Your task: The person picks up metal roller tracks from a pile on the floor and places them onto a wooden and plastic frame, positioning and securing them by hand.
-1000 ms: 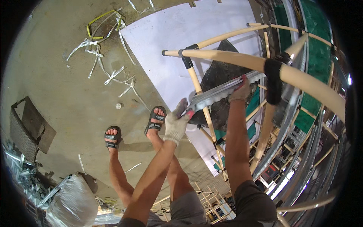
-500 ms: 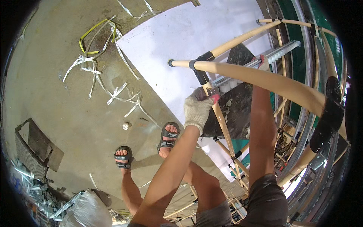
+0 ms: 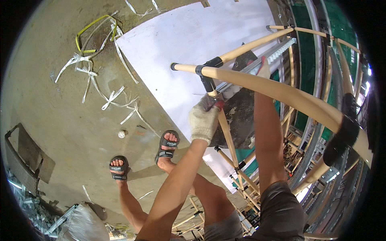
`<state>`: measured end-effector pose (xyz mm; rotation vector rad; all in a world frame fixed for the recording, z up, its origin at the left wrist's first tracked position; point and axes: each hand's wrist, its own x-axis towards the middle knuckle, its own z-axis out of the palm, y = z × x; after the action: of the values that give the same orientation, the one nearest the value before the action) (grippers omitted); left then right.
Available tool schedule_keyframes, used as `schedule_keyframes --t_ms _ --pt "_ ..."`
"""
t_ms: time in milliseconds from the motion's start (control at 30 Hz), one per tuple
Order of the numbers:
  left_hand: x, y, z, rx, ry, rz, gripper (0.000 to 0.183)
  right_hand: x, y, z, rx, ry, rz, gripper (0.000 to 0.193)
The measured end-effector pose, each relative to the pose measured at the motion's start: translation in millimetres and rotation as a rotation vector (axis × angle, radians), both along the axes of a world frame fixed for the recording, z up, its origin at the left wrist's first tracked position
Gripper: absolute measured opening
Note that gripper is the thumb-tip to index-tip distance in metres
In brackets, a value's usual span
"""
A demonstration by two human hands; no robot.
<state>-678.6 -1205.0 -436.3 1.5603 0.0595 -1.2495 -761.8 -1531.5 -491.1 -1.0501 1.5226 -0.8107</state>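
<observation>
My left hand (image 3: pixel 203 119), in a cream knit glove with red on the thumb tip, is closed on the near end of a metal roller track (image 3: pixel 277 51) beside an upright tan pipe (image 3: pixel 228 134). Farther along the track, my gloved right hand (image 3: pixel 264 69) grips its side, partly hidden behind a thick tan pipe (image 3: pixel 277 86). Pale rollers line the track, which slants up to the right under that pipe. A black pipe joint (image 3: pixel 208 82) links the pipes just above my left hand.
A white sheet (image 3: pixel 161 60) covers part of the concrete floor, with a dark panel (image 3: pixel 239 124) below the track. White straps (image 3: pixel 114 96) and a yellow band (image 3: pixel 80 36) lie at left. A woven chair-like piece (image 3: pixel 26 160) and plastic bag (image 3: pixel 84 223) stand lower left.
The whole view has shifted, with most things now farther left. The roller track's far end has moved left a little more than the pipes around it. Both hands keep their hold.
</observation>
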Motion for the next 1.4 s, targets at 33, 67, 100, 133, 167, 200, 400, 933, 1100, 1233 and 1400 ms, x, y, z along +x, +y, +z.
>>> schedule_keyframes --t_ms 33,67,100,133,167,200,400,933,1100,1233,1400 --pt "-2 -4 2 -0.029 0.017 -0.001 0.044 -15 3 6 -0.02 0.043 0.068 0.037" --pt "-3 -1 -8 -0.042 0.023 0.002 0.047 -11 24 12 -0.004 0.046 0.038 0.042" --pt "-6 3 -18 -0.065 0.031 0.003 0.05 -9 43 21 0.005 0.052 0.007 0.048" --pt "-6 19 -35 -0.155 0.109 0.072 0.06 9 85 23 0.053 0.011 -0.118 0.056" --pt "3 39 -39 -0.191 0.18 0.075 0.067 13 118 33 0.002 0.171 -0.032 0.054" --pt "10 67 -46 -0.187 0.099 0.035 0.069 10 150 45 -0.049 0.327 0.051 0.052" --pt "53 302 -47 0.431 -0.218 -0.717 0.056 -93 337 132 -0.666 1.118 0.679 0.06" --pt "156 718 79 0.628 -0.227 -0.314 0.025 -329 604 438 0.183 1.15 0.325 0.039" --pt "179 648 151 0.122 0.01 -0.03 0.027 -311 558 585 -0.402 0.888 -0.33 0.026" --pt "143 533 277 -0.151 0.163 0.078 0.055 -314 547 766 -0.926 0.377 -0.625 0.024" --pt "78 354 594 -0.574 -0.428 -0.321 0.039 -312 484 919 -1.014 0.046 -0.576 0.027"
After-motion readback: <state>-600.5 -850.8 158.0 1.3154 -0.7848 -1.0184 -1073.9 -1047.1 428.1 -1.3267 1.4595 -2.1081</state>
